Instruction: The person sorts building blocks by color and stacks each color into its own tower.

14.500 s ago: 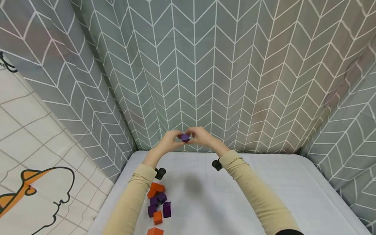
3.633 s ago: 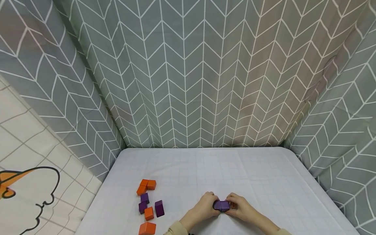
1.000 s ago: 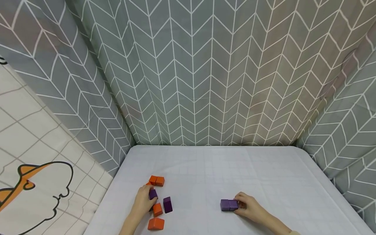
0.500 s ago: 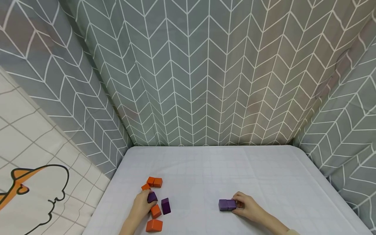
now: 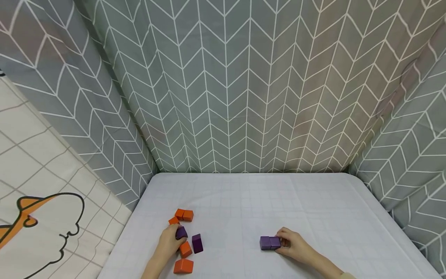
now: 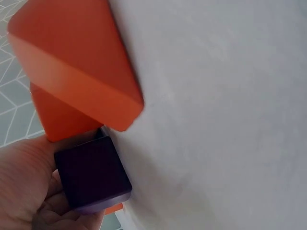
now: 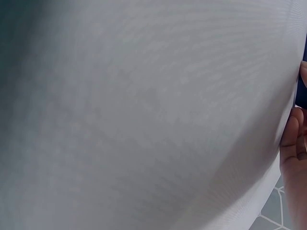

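The left hand (image 5: 167,242) is gripping and partly covering a dark purple cubic block (image 5: 181,232) near an orange block (image 5: 186,249). The right hand (image 5: 292,245) is pinching a pair of touching purple blocks (image 5: 270,243), which the right wrist view is nearly cutting off. Unlike earlier, only the right is holding that pair. A white surface (image 5: 226,209) is stretching between the hands toward a gray chevron curtain (image 5: 223,97).

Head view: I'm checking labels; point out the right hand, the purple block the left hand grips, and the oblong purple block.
Right hand (image 5: 294,245), head view, middle.
Gripped purple block (image 5: 181,233), head view, visible face.
Oblong purple block (image 5: 197,244), head view, larger face.
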Action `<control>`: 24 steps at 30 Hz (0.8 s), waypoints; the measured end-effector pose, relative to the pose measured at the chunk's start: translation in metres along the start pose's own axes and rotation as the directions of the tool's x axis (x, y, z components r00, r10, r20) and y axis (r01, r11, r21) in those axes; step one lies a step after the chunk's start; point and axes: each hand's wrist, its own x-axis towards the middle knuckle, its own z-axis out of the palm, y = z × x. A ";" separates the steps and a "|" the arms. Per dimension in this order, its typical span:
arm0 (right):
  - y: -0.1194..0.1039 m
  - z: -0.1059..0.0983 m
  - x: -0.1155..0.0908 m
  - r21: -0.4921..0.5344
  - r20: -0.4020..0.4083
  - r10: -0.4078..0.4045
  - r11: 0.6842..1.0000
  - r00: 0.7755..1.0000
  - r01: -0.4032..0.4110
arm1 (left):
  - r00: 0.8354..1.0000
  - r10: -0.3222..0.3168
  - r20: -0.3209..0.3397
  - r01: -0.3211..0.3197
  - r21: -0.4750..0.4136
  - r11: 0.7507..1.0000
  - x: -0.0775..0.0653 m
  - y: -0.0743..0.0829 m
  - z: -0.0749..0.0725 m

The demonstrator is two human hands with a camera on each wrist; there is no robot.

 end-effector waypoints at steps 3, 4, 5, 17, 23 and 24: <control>0.001 0.000 0.000 0.013 0.007 0.012 1.000 1.000 -0.012 | 1.000 0.014 0.002 -0.014 -0.010 1.000 0.001 0.000 -0.002; 0.001 0.000 0.000 0.013 0.005 0.009 1.000 1.000 -0.009 | 1.000 0.020 0.000 -0.020 -0.006 1.000 0.001 0.000 -0.002; 0.002 0.001 0.000 0.010 0.003 0.005 1.000 1.000 -0.005 | 1.000 0.023 0.001 -0.023 -0.001 1.000 0.002 0.000 -0.003; 0.003 0.000 0.000 0.000 0.005 -0.001 1.000 1.000 0.001 | 0.994 0.094 -0.059 -0.095 -0.004 0.996 0.031 0.031 -0.016; 0.004 0.004 0.001 0.002 -0.037 -0.056 0.998 0.998 0.056 | 0.979 0.187 -0.078 -0.191 -0.053 0.980 0.045 0.069 -0.019; 0.003 0.004 0.001 0.006 -0.040 -0.060 0.998 0.997 0.060 | 0.976 0.202 -0.076 -0.207 -0.055 0.977 0.047 0.076 -0.018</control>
